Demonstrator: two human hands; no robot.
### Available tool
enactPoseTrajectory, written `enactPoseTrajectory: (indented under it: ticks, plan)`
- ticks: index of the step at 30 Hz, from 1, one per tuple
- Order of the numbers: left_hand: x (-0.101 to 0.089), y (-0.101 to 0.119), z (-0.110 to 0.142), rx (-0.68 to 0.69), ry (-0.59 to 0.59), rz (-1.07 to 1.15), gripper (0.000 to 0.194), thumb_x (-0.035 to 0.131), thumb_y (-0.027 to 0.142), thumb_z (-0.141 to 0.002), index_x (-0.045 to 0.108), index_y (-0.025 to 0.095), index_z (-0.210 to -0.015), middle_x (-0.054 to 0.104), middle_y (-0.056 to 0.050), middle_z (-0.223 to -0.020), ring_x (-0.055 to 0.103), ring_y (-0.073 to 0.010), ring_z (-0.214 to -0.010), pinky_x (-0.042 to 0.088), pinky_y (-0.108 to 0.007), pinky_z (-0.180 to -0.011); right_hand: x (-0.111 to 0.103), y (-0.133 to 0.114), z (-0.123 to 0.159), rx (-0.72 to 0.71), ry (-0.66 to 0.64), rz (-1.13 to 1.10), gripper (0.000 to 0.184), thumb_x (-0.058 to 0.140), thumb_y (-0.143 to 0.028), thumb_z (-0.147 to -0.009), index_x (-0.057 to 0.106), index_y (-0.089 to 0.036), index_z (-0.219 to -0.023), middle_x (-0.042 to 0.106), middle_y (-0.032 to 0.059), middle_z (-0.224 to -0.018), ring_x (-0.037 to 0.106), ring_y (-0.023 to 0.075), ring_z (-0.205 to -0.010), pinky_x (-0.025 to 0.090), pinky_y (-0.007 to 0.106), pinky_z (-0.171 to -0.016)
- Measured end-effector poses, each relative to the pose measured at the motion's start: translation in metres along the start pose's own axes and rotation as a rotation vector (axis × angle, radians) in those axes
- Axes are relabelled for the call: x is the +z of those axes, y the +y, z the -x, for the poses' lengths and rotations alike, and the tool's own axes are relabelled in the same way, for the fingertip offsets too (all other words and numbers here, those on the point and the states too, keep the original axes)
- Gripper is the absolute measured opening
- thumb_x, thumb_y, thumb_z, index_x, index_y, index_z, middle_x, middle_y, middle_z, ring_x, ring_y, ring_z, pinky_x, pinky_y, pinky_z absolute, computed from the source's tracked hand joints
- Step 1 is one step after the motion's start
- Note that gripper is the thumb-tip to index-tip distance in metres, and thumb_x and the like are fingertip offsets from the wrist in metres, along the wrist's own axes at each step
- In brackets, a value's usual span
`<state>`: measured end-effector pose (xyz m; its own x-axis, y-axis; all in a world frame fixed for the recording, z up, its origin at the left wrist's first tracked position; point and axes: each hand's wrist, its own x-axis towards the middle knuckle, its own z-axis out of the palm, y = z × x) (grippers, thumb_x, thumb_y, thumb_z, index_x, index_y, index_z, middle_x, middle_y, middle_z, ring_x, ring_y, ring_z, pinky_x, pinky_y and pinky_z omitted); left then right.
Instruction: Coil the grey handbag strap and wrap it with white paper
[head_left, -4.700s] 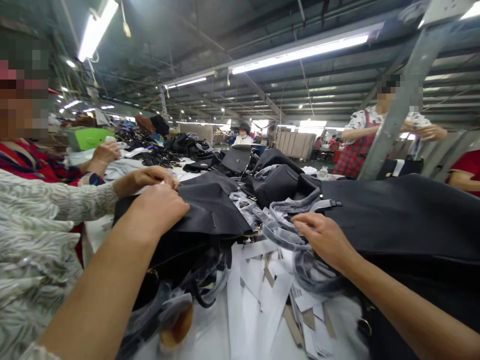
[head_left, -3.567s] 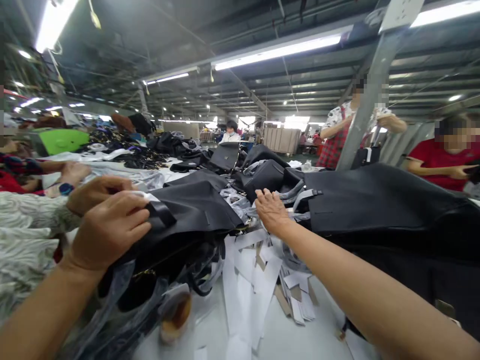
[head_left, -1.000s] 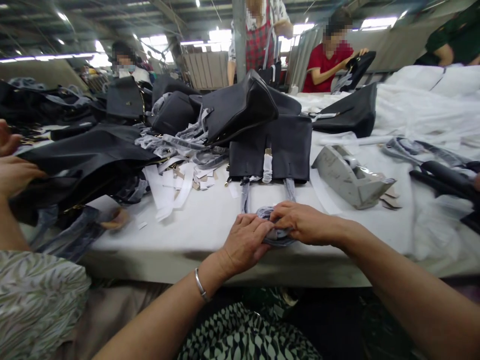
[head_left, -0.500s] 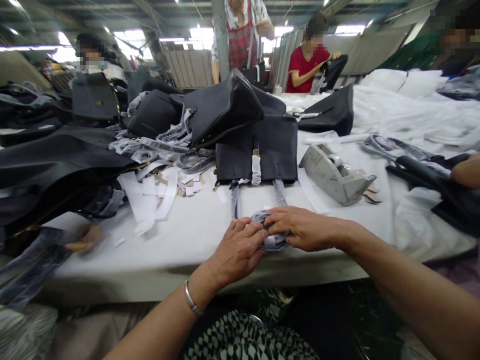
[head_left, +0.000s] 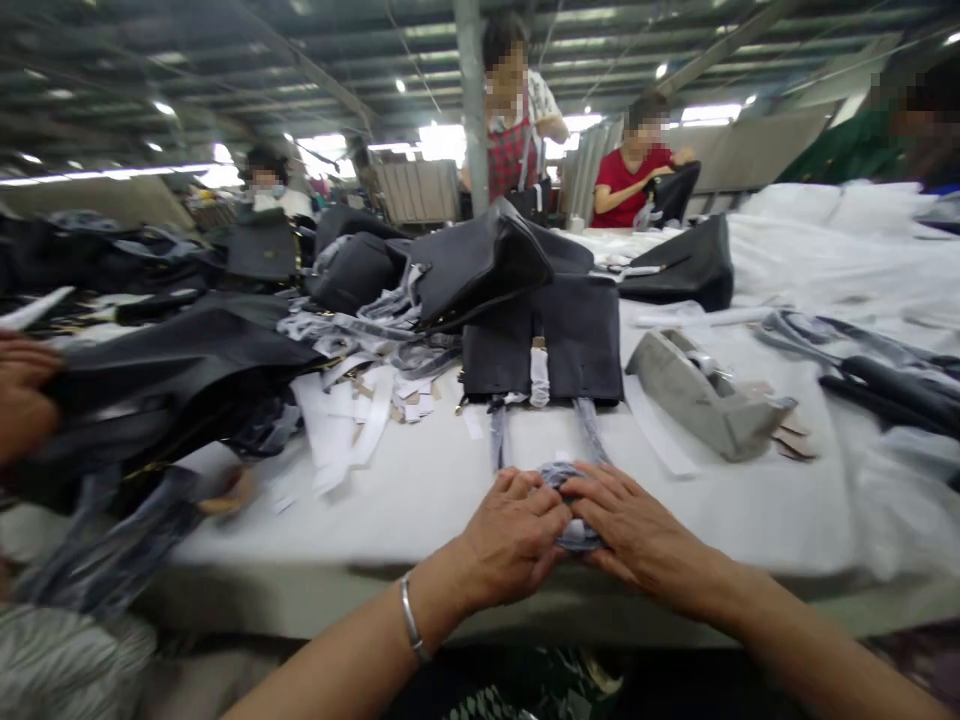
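Note:
A black handbag [head_left: 581,340] lies on the white-covered table [head_left: 420,500], its handles [head_left: 590,430] in clear wrapping and stretched toward me. Near the table's front edge is a coiled, plastic-wrapped strap [head_left: 579,537], partly hidden under my fingers. My left hand [head_left: 517,530] grips the coil from its left side, fingers bent around it. From the right, my right hand [head_left: 634,520] presses on the same coil with fingers curled over it. A wrapped white-and-gold clasp piece [head_left: 539,372] hangs down the bag's front.
A grey tape dispenser [head_left: 697,400] stands right of the bag. Paper strips [head_left: 330,430] and small cards lie to the left. More black bags [head_left: 480,265] are piled behind and at left. A co-worker's hand [head_left: 26,390] touches a bag at the left edge; other people work across the table.
My view has shifted up and left, so the table sits lower and further right in it. A co-worker's hand has come in at left. Both my hands stay on the coiled strap.

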<state>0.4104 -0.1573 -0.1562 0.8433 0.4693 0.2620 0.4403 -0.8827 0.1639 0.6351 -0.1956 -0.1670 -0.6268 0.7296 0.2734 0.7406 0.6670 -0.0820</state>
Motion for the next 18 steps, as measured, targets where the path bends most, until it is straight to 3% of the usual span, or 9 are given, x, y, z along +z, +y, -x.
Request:
enactPoseTrajectory:
  ticks: [4,7,10,14,18]
  plan:
    - [0.005,-0.003,0.004,0.024,0.025,-0.073,0.033,0.052,0.042,-0.088,0.053,0.018,-0.11,0.057,-0.005,-0.116,0.046,-0.0258,-0.108,0.033,-0.041,-0.093,-0.009,0.013,-0.007,-0.135,0.252,0.057,0.06,0.065,-0.038,-0.077,0.048,-0.031,-0.135,0.054,0.0064,-0.134,0.049,0.0326,-0.122,0.043,0.049,-0.095]
    - [0.009,-0.007,0.003,0.052,0.013,-0.132,0.034,0.047,0.047,-0.089,0.056,0.018,-0.105,0.057,-0.006,-0.116,0.046,-0.0266,-0.108,0.036,-0.04,-0.086,-0.028,0.015,-0.054,-0.174,0.325,-0.092,0.037,0.056,-0.036,-0.084,0.059,-0.036,-0.121,0.064,0.0035,-0.12,0.06,0.0286,-0.105,0.047,0.043,-0.085]
    - [0.011,-0.009,0.002,0.064,-0.014,-0.144,0.03,0.046,0.046,-0.09,0.058,0.021,-0.102,0.059,-0.008,-0.114,0.047,-0.0273,-0.107,0.037,-0.039,-0.075,-0.034,-0.004,-0.131,-0.097,0.209,-0.24,0.025,0.046,-0.037,-0.09,0.068,-0.031,-0.099,0.069,0.0047,-0.101,0.063,0.0246,-0.091,0.049,0.038,-0.079]
    - [0.016,-0.014,0.003,0.096,0.042,-0.109,0.03,0.048,0.048,-0.089,0.06,0.022,-0.098,0.059,-0.008,-0.11,0.051,-0.0241,-0.096,0.036,-0.036,-0.067,0.0,-0.024,-0.236,0.097,-0.134,-0.145,0.031,0.041,-0.032,-0.092,0.068,-0.022,-0.081,0.069,0.0043,-0.086,0.063,0.0192,-0.079,0.047,0.029,-0.07]
    - [0.016,-0.016,0.004,0.135,0.153,-0.181,0.032,0.039,0.046,-0.094,0.064,0.026,-0.097,0.057,-0.008,-0.115,0.052,-0.0216,-0.093,0.032,-0.036,-0.06,0.041,-0.004,-0.297,0.22,-0.143,-0.02,0.029,0.039,-0.021,-0.09,0.068,-0.018,-0.091,0.069,0.008,-0.097,0.063,0.021,-0.091,0.045,0.03,-0.078]
